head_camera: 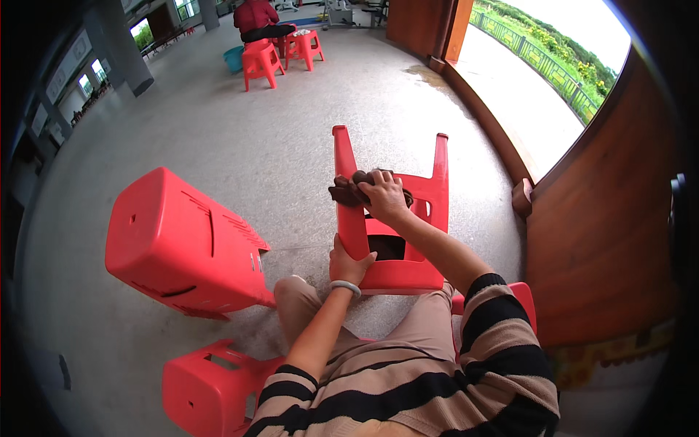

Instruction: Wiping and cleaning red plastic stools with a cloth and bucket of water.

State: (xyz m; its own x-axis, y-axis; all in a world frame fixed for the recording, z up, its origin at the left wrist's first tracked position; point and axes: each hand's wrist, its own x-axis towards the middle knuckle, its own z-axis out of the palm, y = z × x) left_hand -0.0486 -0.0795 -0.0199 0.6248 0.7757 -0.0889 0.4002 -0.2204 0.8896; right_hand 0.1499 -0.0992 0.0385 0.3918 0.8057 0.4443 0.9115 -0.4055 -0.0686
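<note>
Tipped on its side before my knees is a red plastic stool (pixel 437 218), its legs pointing away from me. My left hand (pixel 349 265) grips the stool's left edge near the seat end, thumb over the side. A dark brown cloth (pixel 345 194) is bunched under my right hand (pixel 385 196), which presses it against the left leg. Part of the cloth hangs over that leg's outer edge. The stool's far side is partly hidden behind my right forearm.
A stack of red stools (pixel 180 246) stands at left, with another red stool (pixel 196 388) nearer me. Beyond, a person (pixel 255 16) sits by red stools (pixel 262 63) and a teal bucket (pixel 234 59). A wooden door (pixel 600 246) and raised doorsill (pixel 491 131) run along the right.
</note>
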